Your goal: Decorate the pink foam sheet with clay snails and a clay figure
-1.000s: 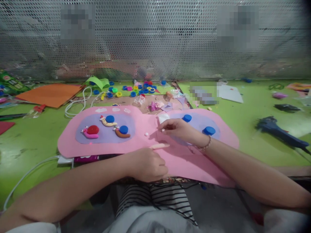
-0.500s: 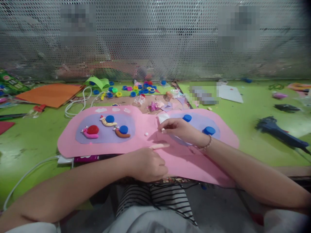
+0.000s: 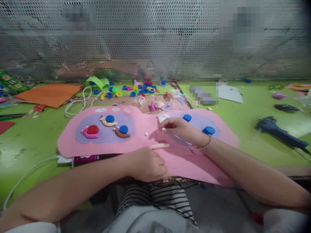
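Observation:
A pink sheet point(image 3: 141, 136) bears two purple patches. On the left patch point(image 3: 82, 137) sit three clay snails with cap shells: a pink one point(image 3: 90, 133), a cream one point(image 3: 108, 122) and a brown one point(image 3: 123, 133). Two blue caps point(image 3: 187, 117) point(image 3: 209, 130) lie on the right patch. My right hand point(image 3: 178, 129) pinches a small white ball point(image 3: 163, 130) above the sheet. My left hand point(image 3: 149, 164) is curled at the sheet's lower edge, beside a cream clay roll point(image 3: 159, 146); whatever its fingers hold is hidden. Another white ball point(image 3: 146, 134) lies between the patches.
Bottle caps point(image 3: 133, 94) and scraps point(image 3: 170, 106) lie behind the sheet. A glue gun point(image 3: 282, 132) rests at the right. Orange paper point(image 3: 50, 94) and a white cable point(image 3: 84, 100) are at the left. A perforated metal screen point(image 3: 155, 38) stands behind.

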Available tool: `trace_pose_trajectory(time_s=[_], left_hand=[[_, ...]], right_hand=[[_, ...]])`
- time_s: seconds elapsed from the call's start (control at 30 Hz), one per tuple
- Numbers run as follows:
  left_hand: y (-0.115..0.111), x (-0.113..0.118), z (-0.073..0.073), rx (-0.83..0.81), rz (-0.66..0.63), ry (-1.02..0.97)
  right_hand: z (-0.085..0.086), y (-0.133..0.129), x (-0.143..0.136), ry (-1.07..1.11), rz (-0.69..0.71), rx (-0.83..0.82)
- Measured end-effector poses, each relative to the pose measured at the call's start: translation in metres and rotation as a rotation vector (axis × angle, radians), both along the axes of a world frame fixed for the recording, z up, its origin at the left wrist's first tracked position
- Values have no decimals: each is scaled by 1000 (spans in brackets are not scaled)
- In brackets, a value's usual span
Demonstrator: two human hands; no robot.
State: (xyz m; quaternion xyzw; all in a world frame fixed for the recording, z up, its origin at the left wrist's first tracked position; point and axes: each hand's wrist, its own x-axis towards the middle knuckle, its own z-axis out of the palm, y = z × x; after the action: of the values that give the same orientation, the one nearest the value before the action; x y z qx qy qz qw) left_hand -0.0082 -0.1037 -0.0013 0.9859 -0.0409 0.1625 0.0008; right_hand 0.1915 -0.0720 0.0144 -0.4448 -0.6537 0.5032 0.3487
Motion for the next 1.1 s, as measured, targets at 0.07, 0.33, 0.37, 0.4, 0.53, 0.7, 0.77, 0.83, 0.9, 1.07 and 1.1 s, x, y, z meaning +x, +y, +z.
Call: trace_pose_trajectory(time_s=[0.07,0.33,0.37,0.4,0.53,0.7,0.77,0.83,0.9,1.07,1.1], left_hand=[[0,0,1,3,6,16],[-1,0,2,-4,8,25],[-1,0,2,-8,11,28],[-1,0,1,-11,14,30],[0,0,2,-15,18,40],[0,0,4,-13,-3,2],[0,0,7,-34,11,-43],[-1,0,10,-72,69,-104],[0,0,13,-129,165,-163],[7,3,9,-243,405,-139],[9,3,6,-253,422,-114]], right_hand=[[1,0,0,-25,-9,20],[-3,2,1,53,-16,-26],[-3,2,1,48,-3,-16],[-3,2,1,38,5,-7],[0,1,0,2,-8,2],[1,1,0,46,-58,-46],[0,1,0,76,-40,-64],[-3,2,1,95,-14,-53],[-5,3,2,111,-6,-34],[-6,4,4,74,-37,45],[-5,3,4,52,-48,78]])
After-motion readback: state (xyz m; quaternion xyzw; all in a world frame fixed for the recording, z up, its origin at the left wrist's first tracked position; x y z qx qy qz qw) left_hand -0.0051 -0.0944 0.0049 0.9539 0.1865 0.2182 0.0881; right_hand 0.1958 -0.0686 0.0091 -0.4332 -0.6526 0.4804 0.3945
